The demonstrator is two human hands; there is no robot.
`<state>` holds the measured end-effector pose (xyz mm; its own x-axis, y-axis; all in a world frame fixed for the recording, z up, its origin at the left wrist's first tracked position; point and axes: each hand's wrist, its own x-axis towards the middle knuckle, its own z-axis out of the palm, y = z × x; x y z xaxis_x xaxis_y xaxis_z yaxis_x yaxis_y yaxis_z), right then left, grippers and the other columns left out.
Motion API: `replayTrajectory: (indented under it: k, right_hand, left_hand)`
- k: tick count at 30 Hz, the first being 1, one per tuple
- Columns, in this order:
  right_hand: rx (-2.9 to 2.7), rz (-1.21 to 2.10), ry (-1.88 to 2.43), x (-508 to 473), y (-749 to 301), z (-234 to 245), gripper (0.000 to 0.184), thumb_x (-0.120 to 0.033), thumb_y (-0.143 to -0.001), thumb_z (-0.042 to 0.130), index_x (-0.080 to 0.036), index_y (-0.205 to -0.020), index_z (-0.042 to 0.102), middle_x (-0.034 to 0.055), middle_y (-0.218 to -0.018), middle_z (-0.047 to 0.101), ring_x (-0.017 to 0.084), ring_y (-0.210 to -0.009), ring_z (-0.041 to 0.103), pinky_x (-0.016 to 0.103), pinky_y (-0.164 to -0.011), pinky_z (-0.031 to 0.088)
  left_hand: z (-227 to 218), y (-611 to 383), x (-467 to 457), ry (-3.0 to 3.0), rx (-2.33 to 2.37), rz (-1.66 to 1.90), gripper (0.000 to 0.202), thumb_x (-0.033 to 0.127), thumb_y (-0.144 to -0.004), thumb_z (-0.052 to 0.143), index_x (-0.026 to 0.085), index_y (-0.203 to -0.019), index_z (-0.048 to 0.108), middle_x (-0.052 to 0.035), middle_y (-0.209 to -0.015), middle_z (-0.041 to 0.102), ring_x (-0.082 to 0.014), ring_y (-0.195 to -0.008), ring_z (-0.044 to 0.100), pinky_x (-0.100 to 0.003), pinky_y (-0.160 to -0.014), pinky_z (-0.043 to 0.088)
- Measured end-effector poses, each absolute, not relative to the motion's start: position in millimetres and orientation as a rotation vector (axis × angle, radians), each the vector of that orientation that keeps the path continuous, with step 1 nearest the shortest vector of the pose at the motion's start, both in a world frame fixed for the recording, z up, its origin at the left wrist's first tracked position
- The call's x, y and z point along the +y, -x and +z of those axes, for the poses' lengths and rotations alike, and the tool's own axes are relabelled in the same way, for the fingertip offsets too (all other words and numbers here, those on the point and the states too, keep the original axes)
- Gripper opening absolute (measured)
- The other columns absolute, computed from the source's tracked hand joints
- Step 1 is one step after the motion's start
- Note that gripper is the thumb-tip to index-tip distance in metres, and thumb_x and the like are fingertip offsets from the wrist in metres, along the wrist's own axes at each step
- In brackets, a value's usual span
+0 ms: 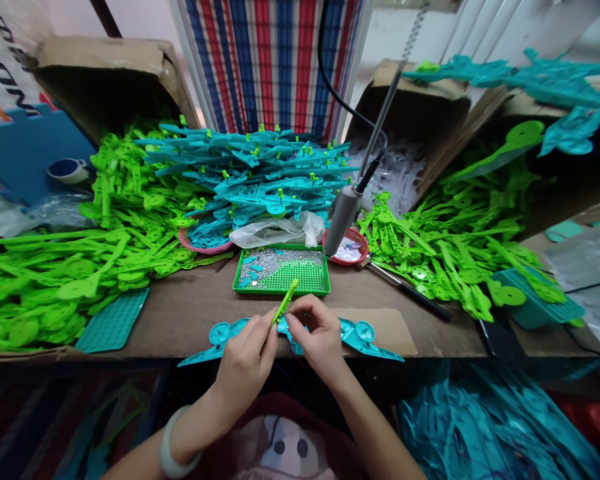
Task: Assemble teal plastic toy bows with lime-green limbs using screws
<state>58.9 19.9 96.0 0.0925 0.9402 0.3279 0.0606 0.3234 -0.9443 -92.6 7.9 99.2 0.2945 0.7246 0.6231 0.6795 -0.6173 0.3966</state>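
A blue wing-shaped plastic part (366, 335) lies across the table's front edge, with round hubs left and right of its middle. Over its centre, my left hand (247, 353) is closed on a narrow bright green plastic piece (285, 303), which slants up and to the right. My right hand (321, 339) is beside it, thumb and index finger pinched together close to the green piece and the blue part's centre. Whatever lies between those right fingertips is hidden. Just beyond both hands sits a green tray (304, 291) holding many small silvery pieces and a few blue bits.
An electric screwdriver (344, 217) hangs above the tray's right corner. Green parts heap at left (115, 247) and right (440, 247), with blue parts (260, 160) behind. A red basket (363, 248), a black-handled tool (417, 298) and cardboard (395, 327) lie rightward.
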Motion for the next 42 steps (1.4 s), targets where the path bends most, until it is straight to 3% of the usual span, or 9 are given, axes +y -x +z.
replayTrajectory:
  k: [6, 11, 15, 22, 30, 37, 42]
  right_hand:
    - [-1.406, 0.606, 1.109, 14, -55, 101, 0.015, -0.015, -0.089, 0.062, -0.020, -0.075, 0.060, -0.0010, -0.071, 0.058, 0.012, -0.065, 0.054, 0.026, -0.061, 0.046]
    - [-1.316, 0.907, 1.030, 10, -58, 98, 0.008, -0.025, -0.093, 0.063, -0.020, -0.091, 0.069, 0.0035, -0.087, 0.066, 0.014, -0.071, 0.065, 0.027, -0.061, 0.057]
    - [-1.243, 1.083, 1.009, 10, -60, 95, 0.010, -0.029, -0.092, 0.064, -0.020, -0.092, 0.068, 0.0034, -0.088, 0.065, 0.014, -0.067, 0.067, 0.026, -0.060, 0.060]
    - [-1.192, 1.120, 0.970, 11, -55, 90, 0.008, -0.028, -0.094, 0.061, -0.021, -0.092, 0.063, 0.0002, -0.081, 0.063, 0.013, -0.066, 0.065, 0.024, -0.061, 0.056]
    - [-1.325, 0.852, 1.024, 13, -55, 89, 0.009, -0.018, -0.087, 0.064, -0.020, -0.079, 0.065, -0.0002, -0.076, 0.062, 0.013, -0.069, 0.058, 0.025, -0.063, 0.050]
    - [-1.264, 1.008, 0.923, 15, -61, 89, 0.009, -0.018, -0.090, 0.067, -0.022, -0.094, 0.074, 0.0033, -0.092, 0.069, 0.013, -0.074, 0.066, 0.024, -0.065, 0.055]
    - [-1.290, 0.935, 0.914, 16, -64, 83, 0.012, -0.012, -0.087, 0.070, -0.023, -0.091, 0.074, 0.0010, -0.087, 0.072, 0.014, -0.081, 0.068, 0.025, -0.074, 0.054]
  left_hand:
    - [99, 92, 5, -2.581, 1.331, 1.206, 0.032, 0.010, -0.099, 0.049, 0.012, -0.130, 0.055, -0.0088, -0.098, 0.072, -0.0186, -0.085, 0.070, -0.028, -0.076, 0.056]
    - [98, 94, 5, -2.488, 1.315, 1.209, 0.029, 0.012, -0.100, 0.049, 0.015, -0.128, 0.057, -0.0075, -0.098, 0.072, -0.0178, -0.085, 0.070, -0.027, -0.077, 0.056]
    - [97, 94, 6, -2.394, 1.305, 1.228, 0.027, 0.013, -0.100, 0.049, 0.014, -0.124, 0.061, -0.0062, -0.094, 0.071, -0.0168, -0.083, 0.070, -0.026, -0.076, 0.056]
    - [96, 92, 1, -2.295, 1.298, 1.222, 0.028, 0.014, -0.101, 0.048, 0.016, -0.126, 0.062, -0.0052, -0.092, 0.071, -0.0160, -0.082, 0.069, -0.025, -0.075, 0.056]
    - [94, 90, -4, -2.302, 1.167, 1.232, 0.038, 0.009, -0.100, 0.048, 0.017, -0.136, 0.055, -0.0071, -0.106, 0.071, -0.0160, -0.096, 0.068, -0.025, -0.085, 0.055]
    - [99, 89, -2, -2.145, 1.240, 1.220, 0.029, 0.011, -0.101, 0.046, 0.012, -0.125, 0.063, -0.0036, -0.087, 0.069, -0.0126, -0.079, 0.066, -0.021, -0.072, 0.053]
    - [99, 89, -1, -2.176, 1.227, 1.218, 0.029, 0.011, -0.101, 0.048, 0.011, -0.126, 0.063, -0.0052, -0.091, 0.071, -0.0129, -0.083, 0.067, -0.020, -0.073, 0.053]
